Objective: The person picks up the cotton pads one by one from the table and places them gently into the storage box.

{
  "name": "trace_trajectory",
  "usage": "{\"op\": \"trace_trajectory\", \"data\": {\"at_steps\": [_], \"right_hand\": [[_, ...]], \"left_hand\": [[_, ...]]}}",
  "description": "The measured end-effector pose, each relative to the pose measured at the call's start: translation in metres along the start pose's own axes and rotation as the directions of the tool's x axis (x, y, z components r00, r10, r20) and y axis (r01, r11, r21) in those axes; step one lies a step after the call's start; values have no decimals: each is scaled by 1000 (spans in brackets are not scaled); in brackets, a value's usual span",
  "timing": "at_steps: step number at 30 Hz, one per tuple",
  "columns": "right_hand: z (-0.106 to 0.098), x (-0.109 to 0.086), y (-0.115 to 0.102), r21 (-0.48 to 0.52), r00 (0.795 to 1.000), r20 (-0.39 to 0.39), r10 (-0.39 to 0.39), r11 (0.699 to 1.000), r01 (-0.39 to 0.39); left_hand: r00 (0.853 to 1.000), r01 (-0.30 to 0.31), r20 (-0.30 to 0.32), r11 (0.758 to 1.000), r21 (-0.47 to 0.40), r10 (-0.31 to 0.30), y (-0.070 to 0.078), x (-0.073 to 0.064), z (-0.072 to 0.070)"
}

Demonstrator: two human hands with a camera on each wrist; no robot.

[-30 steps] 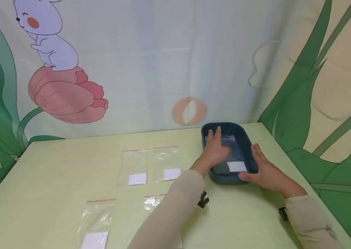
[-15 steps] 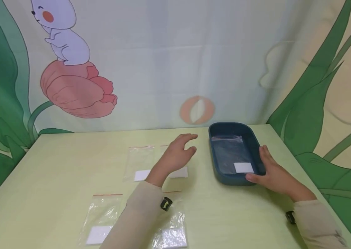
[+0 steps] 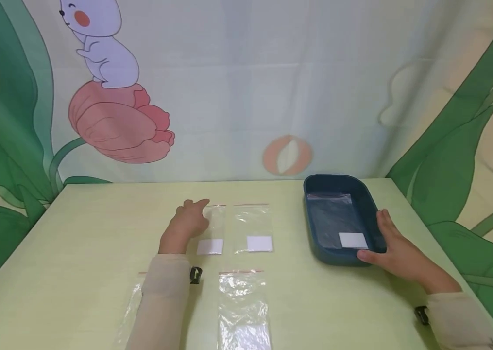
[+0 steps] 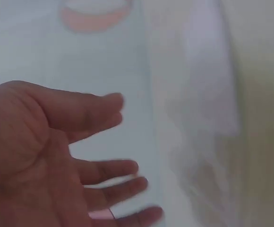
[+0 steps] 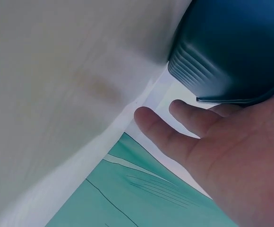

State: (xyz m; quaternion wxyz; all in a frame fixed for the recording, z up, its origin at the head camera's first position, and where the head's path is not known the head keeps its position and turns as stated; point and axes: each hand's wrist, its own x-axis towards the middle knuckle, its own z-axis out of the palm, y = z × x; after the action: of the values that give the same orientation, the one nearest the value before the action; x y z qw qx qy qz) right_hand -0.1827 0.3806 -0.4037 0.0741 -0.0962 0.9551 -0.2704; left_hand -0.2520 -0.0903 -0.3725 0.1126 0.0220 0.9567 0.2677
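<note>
Left hand [image 3: 184,224]: spread loosely over far left bag [image 3: 217,224]; cannot tell if touching. Right hand [image 3: 397,253]: spread about near right corner of blue tray [image 3: 338,258], straight fingers along outer wall, thumb on rim. Pale table [image 3: 338,306]: carries blue tray at right. Near bag [image 3: 243,301]: lies flat, centre. Fourth bag [image 3: 130,311]: partly hidden by left sleeve [image 3: 161,296]. Second far bag [image 3: 250,221]: just beside far left bag. Tray bag [image 3: 329,216]: flat inside, white card [image 3: 353,240] at near right.
</note>
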Motion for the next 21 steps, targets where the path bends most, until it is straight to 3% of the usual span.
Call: {"op": "trace_trajectory", "data": {"at_steps": [4,15,21], "right_hand": [[0,0,0,-4,1000,3,1,1000,-1],[0,-2,-1,-30,1000,-4,-5,1000,4],[0,0,-1,-31,1000,-7,-7,999,7]], "left_hand": [[996,86,28,995,45,-87,-15,-2,5],[998,35,-62,990,134,-27,-19,9,17],[996,21,-85,1000,-15,-22,-27,16,19]]}}
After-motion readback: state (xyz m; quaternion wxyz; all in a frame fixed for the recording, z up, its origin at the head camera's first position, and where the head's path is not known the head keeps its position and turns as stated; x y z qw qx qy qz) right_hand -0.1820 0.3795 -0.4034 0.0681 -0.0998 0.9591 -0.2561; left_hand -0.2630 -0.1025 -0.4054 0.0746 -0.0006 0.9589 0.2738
